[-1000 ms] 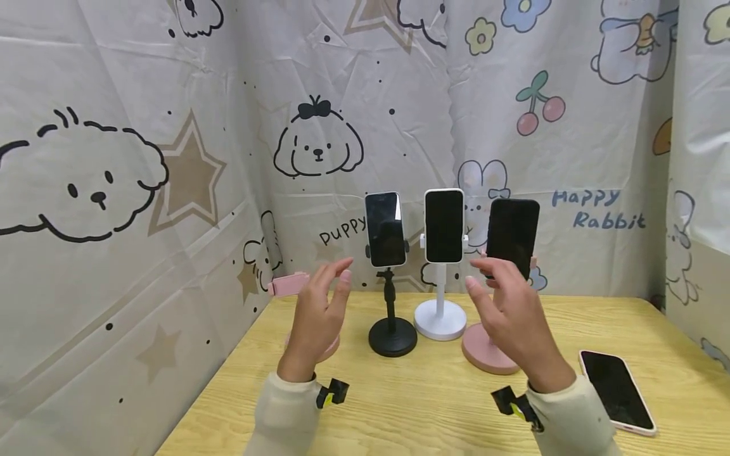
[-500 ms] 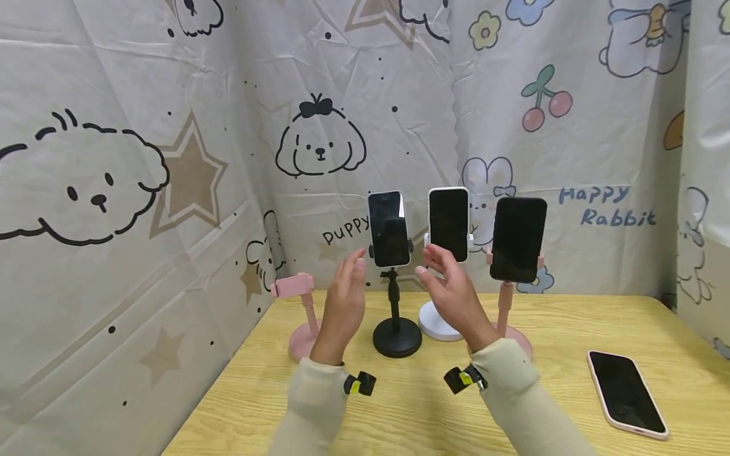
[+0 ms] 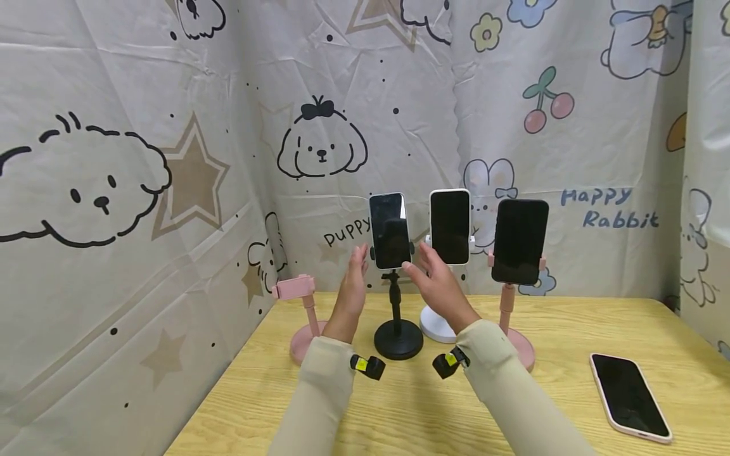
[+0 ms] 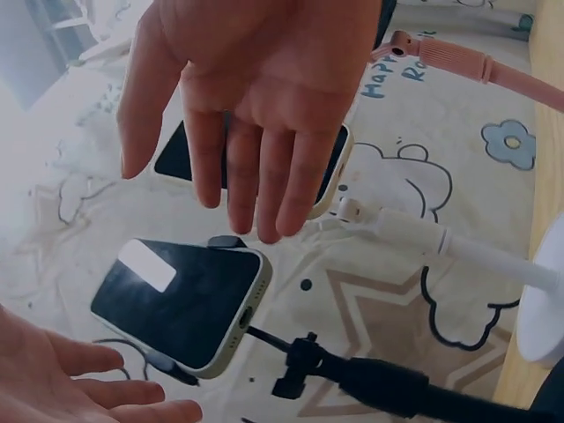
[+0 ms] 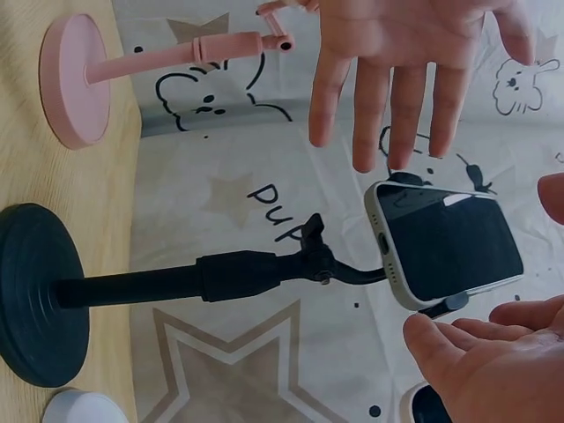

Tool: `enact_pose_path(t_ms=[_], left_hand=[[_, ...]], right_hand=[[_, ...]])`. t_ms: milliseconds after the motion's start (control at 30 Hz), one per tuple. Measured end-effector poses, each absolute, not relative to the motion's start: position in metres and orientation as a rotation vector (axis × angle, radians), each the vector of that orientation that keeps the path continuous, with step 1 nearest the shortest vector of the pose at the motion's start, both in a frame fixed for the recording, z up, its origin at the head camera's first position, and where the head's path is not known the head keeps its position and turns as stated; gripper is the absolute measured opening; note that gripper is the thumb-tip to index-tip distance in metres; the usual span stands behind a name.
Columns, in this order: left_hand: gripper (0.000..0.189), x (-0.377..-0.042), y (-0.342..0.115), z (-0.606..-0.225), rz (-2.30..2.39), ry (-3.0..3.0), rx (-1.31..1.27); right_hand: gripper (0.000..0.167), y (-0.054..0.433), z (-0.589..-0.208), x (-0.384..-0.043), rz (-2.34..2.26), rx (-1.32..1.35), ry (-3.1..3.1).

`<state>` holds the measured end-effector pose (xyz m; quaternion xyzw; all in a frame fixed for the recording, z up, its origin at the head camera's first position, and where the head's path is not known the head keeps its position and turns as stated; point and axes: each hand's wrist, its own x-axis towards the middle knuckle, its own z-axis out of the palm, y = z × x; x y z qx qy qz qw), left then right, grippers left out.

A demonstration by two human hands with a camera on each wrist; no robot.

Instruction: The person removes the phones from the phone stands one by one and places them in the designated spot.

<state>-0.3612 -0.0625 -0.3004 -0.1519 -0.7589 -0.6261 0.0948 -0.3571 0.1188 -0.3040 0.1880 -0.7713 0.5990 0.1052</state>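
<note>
A phone [image 3: 390, 231] with a pale edge stands upright in the clamp of a black phone stand [image 3: 398, 340]. My left hand [image 3: 352, 294] is at the phone's left side, fingers fairly straight and holding nothing. On the other side is my right hand [image 3: 441, 288], its thumb by the phone's lower right corner and its fingers extended. In the right wrist view, the right fingers [image 5: 441, 339] lie close to the clamp's lower arm, and the left hand [image 5: 397, 79] faces them across the phone. The left wrist view shows both palms around the same phone [image 4: 181, 304].
A white stand [image 3: 438, 325] holds a white-edged phone [image 3: 450, 227] just behind my right hand. Further right, a pink stand [image 3: 507, 310] bears a black phone [image 3: 519, 242]. A phone-less pink stand [image 3: 294, 288] is at left. Another phone [image 3: 630, 397] lies flat on the table [image 3: 410, 418].
My right hand has moved left from in front of the right pink stand to the black stand's phone. My left hand has shifted right, away from the left pink stand, towards that phone.
</note>
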Motion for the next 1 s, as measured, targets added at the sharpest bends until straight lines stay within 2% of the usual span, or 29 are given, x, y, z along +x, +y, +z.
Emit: enact_pose_path(t_ms=[267, 500, 733, 1000], left_hand=[[0.080, -0.376, -0.061, -0.305, -2.081, -2.152, -0.464], [0.084, -0.376, -0.061, -0.304, -2.112, -2.152, -0.417], [0.079, -0.375, -0.061, -0.303, -2.110, -2.165, -0.431], [0.088, -0.370, -0.061, -0.304, -2.079, -2.184, -0.428]], right_hand=[[0.072, 0.113, -0.305, -0.370, 1.812, 0.536, -2.293], [0.070, 0.113, -0.304, -0.371, 1.834, 0.535, -2.309], [0.070, 0.114, -0.304, -0.370, 1.845, 0.542, -2.308], [0.072, 0.118, -0.302, -0.365, 1.820, 0.535, -2.321]])
